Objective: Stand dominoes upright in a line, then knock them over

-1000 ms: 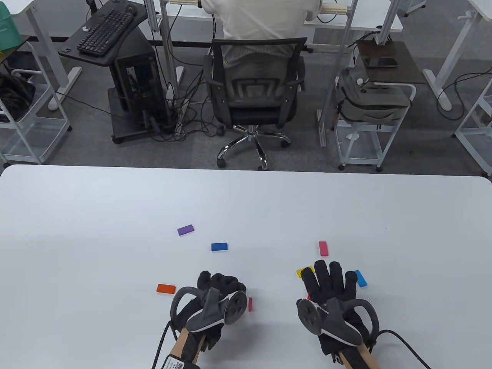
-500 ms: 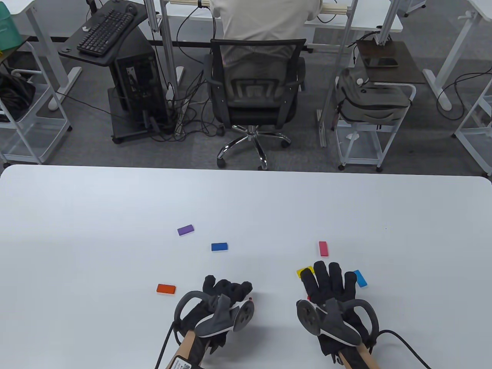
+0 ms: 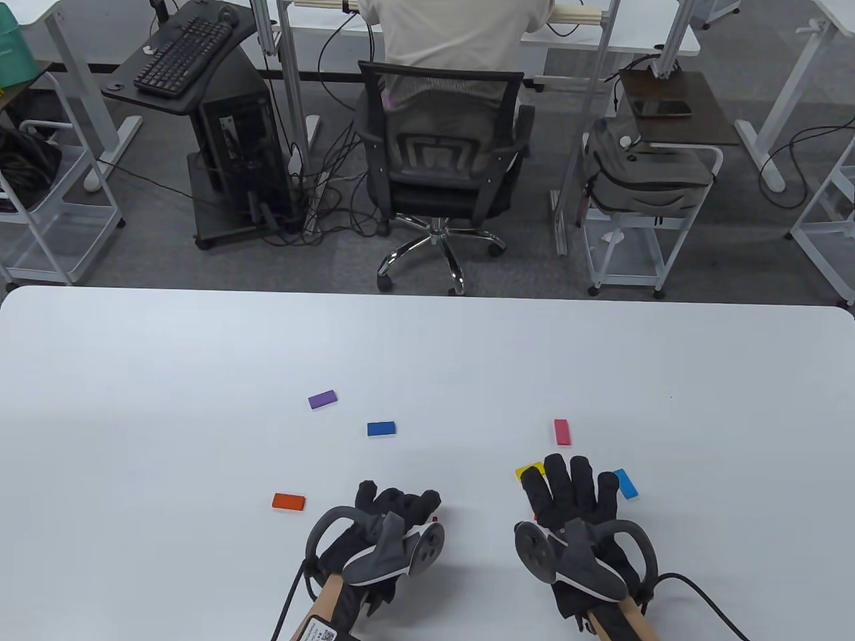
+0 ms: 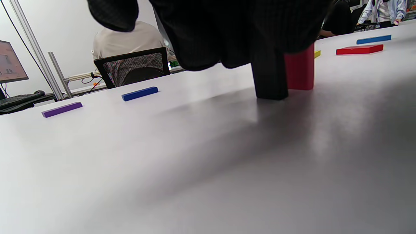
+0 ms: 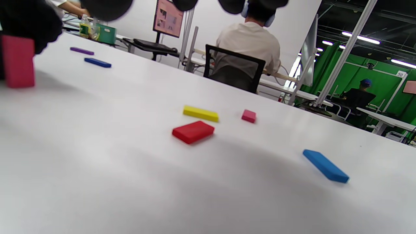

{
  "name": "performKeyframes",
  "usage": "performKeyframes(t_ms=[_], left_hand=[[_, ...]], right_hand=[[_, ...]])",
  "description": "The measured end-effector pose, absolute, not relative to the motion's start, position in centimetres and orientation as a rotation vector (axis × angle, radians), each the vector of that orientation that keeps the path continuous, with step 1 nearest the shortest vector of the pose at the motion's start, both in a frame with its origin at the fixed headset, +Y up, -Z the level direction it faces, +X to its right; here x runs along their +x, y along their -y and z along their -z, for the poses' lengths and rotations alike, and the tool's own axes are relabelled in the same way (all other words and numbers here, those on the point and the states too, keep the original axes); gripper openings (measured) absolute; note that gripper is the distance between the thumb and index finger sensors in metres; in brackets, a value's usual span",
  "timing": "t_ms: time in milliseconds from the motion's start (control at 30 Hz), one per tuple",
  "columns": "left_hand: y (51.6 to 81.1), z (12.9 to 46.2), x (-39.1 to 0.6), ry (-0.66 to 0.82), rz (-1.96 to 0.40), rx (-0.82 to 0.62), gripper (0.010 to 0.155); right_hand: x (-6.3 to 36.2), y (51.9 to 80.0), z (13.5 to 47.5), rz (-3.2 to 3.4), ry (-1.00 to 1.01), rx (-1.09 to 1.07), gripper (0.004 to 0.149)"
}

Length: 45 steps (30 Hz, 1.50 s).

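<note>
My left hand (image 3: pixel 401 509) curls over a crimson domino (image 4: pixel 300 70) that stands upright on the white table (image 3: pixel 200 374). One finger (image 4: pixel 269 78) is down beside it, and only a sliver of the domino (image 3: pixel 435 518) shows from above. My right hand (image 3: pixel 568 491) is spread flat and holds nothing. It hovers above a flat red domino (image 5: pixel 193 131) and partly covers a yellow domino (image 3: pixel 526 471). A pink domino (image 3: pixel 562 432), a light blue domino (image 3: pixel 626 483), a dark blue domino (image 3: pixel 381 429), a purple domino (image 3: pixel 322 399) and an orange domino (image 3: pixel 288 501) lie flat.
Beyond the table's far edge a person (image 3: pixel 461 30) sits with their back turned in a black office chair (image 3: pixel 441 153). A keyboard stand (image 3: pixel 187 57) and white trolleys (image 3: pixel 641 220) stand on the floor behind.
My left hand has shifted right over the crimson domino, which showed beside it a second ago and is now almost covered. The right hand has stayed put.
</note>
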<state>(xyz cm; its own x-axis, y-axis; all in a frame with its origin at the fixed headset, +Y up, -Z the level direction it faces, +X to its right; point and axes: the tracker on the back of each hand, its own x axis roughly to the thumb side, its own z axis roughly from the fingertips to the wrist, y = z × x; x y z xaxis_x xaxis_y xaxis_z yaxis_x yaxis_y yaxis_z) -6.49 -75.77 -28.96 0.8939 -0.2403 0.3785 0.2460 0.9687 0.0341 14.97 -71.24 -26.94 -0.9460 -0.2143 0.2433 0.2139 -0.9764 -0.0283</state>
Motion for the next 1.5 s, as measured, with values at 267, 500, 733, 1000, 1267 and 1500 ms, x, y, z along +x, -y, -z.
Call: performKeyframes(t_ms=[267, 500, 733, 1000, 1267, 1500], left_hand=[[75.6, 28.8, -6.3, 0.396, 0.259, -0.024, 0.067], [75.5, 28.8, -6.3, 0.394, 0.262, -0.033, 0.067], [75.5, 28.8, -6.3, 0.400, 0.262, -0.045, 0.070], [73.2, 28.9, -8.3, 0.357, 0.185, -0.018, 0.074], [71.0, 31.1, -10.1, 0.229, 0.252, 0.059, 0.067], [72.2, 37.5, -9.7, 0.157, 0.391, -0.030, 0.061]], right_hand=[[14.9, 71.3, 26.9, 2.896, 0.005, -0.366, 0.072], [14.9, 71.3, 26.9, 2.893, 0.010, -0.365, 0.072], [14.9, 71.3, 26.9, 2.894, 0.007, -0.366, 0.072], [15.0, 71.3, 27.0, 2.905, 0.001, -0.364, 0.072], [15.1, 71.3, 27.0, 2.915, 0.003, -0.360, 0.072], [15.1, 71.4, 27.1, 2.913, 0.012, -0.357, 0.072]])
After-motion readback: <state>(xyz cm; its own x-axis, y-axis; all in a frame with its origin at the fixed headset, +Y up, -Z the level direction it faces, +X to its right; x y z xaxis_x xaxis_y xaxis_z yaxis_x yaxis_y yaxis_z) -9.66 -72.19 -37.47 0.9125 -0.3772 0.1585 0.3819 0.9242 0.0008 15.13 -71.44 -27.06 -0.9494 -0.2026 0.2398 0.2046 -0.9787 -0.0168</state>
